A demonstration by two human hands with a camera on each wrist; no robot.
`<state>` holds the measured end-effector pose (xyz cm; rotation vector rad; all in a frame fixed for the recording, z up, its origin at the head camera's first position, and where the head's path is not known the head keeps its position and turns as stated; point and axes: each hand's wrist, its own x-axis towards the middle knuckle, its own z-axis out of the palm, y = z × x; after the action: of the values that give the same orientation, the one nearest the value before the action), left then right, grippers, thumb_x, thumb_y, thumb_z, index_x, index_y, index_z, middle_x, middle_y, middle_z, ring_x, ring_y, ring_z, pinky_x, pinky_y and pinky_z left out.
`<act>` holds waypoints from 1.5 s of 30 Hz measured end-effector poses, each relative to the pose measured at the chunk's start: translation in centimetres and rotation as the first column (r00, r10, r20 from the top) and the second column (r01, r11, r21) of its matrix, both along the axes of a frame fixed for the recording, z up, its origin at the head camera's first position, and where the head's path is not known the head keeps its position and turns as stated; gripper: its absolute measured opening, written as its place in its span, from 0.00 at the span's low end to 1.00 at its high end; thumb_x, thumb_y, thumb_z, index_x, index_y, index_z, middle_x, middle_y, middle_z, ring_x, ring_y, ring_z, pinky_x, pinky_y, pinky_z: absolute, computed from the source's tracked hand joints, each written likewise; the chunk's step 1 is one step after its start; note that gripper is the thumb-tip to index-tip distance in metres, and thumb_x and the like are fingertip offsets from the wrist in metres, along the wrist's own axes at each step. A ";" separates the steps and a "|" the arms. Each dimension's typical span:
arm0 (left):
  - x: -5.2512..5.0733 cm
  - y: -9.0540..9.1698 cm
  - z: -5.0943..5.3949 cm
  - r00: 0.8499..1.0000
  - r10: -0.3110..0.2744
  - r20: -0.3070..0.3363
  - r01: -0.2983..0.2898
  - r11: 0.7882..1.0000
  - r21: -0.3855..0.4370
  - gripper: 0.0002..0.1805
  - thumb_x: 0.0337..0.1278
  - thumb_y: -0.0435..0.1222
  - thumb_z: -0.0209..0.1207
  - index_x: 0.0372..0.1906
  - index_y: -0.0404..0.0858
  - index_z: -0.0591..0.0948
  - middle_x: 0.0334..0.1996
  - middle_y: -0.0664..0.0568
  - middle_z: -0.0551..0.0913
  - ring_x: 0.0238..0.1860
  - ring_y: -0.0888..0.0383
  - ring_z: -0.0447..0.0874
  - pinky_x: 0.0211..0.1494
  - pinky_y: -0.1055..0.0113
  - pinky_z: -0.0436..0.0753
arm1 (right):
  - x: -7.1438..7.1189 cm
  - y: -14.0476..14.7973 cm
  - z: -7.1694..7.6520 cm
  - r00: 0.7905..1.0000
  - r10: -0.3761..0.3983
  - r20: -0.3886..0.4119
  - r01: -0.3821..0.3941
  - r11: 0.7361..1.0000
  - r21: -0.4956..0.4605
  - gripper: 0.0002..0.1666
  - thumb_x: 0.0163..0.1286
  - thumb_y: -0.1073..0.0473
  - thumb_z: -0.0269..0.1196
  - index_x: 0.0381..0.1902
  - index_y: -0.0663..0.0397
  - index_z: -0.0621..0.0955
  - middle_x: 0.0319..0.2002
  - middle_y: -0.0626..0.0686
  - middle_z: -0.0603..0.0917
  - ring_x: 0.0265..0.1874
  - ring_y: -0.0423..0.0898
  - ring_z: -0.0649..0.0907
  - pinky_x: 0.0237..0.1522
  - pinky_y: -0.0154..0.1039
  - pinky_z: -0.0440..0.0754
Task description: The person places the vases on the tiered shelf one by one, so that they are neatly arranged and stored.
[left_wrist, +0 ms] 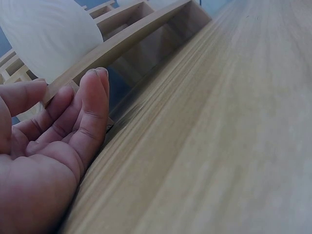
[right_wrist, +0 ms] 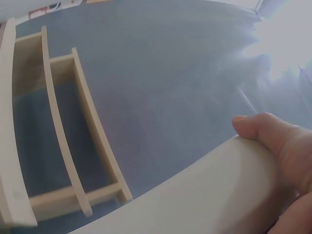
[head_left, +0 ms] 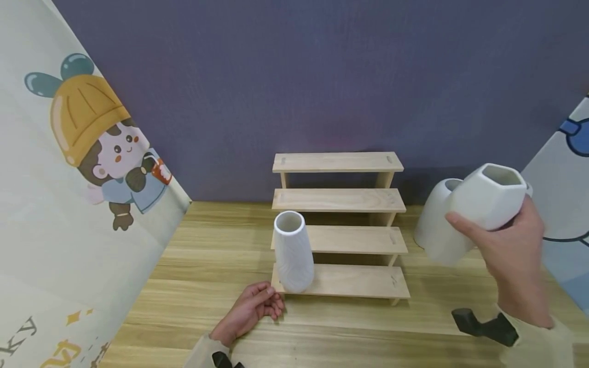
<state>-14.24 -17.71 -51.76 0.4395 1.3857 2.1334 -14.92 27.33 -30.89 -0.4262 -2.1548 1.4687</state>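
A stepped wooden shelf [head_left: 356, 281] with four levels stands on the table. On the left end of its lowest step a slim white vase [head_left: 294, 260] is upright; its lower part also shows in the left wrist view [left_wrist: 53, 36]. My left hand [head_left: 250, 312] pinches the front left corner of that step between thumb and curled fingers [left_wrist: 92, 105]. Off to the shelf's right, my right hand [head_left: 513, 250] grips a white faceted vase [head_left: 483, 204], raised and tilted. In the right wrist view, my thumb [right_wrist: 265, 127] lies along the white vase [right_wrist: 204, 190].
Behind the raised vase, another white vase [head_left: 428, 217] stands on the table [head_left: 193, 245] at the back right; a bit of white beside my right hand is mostly hidden. A dark blue backdrop [head_left: 322, 76] rises behind the shelf, with printed panels [head_left: 46, 204] at both sides.
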 end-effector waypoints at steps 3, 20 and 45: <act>0.2 -0.3 0.0 1.000 -0.011 -0.003 0.011 1.000 0.000 0.14 0.80 0.35 0.40 0.42 0.39 0.77 0.38 0.55 0.88 0.37 0.65 0.87 0.39 0.73 0.86 | 0.5 -0.9 0.2 0.999 0.032 0.033 -0.033 0.999 0.027 0.52 0.52 0.60 0.79 0.70 0.30 0.66 0.52 0.31 0.73 0.47 0.35 0.74 0.37 0.24 0.74; 1.4 -2.1 -0.2 0.999 -0.050 0.000 0.050 0.999 -0.004 0.14 0.80 0.35 0.40 0.42 0.38 0.77 0.37 0.54 0.88 0.36 0.64 0.86 0.38 0.73 0.86 | 1.4 -7.0 0.8 0.988 0.122 -0.090 -0.118 0.992 0.054 0.48 0.50 0.61 0.79 0.67 0.34 0.70 0.48 0.33 0.76 0.45 0.37 0.77 0.39 0.30 0.76; 0.9 -1.5 0.0 0.999 -0.043 0.000 0.043 0.999 0.011 0.15 0.81 0.34 0.40 0.42 0.39 0.78 0.37 0.55 0.88 0.37 0.65 0.87 0.39 0.73 0.86 | -1.8 -12.7 1.7 0.947 0.312 -0.073 -0.309 0.950 0.042 0.48 0.51 0.51 0.80 0.67 0.46 0.69 0.55 0.49 0.78 0.48 0.45 0.79 0.46 0.40 0.81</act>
<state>-13.33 -19.19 -51.77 0.4691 1.3528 2.1077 -16.73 14.66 -29.15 -0.0140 -2.2529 1.5841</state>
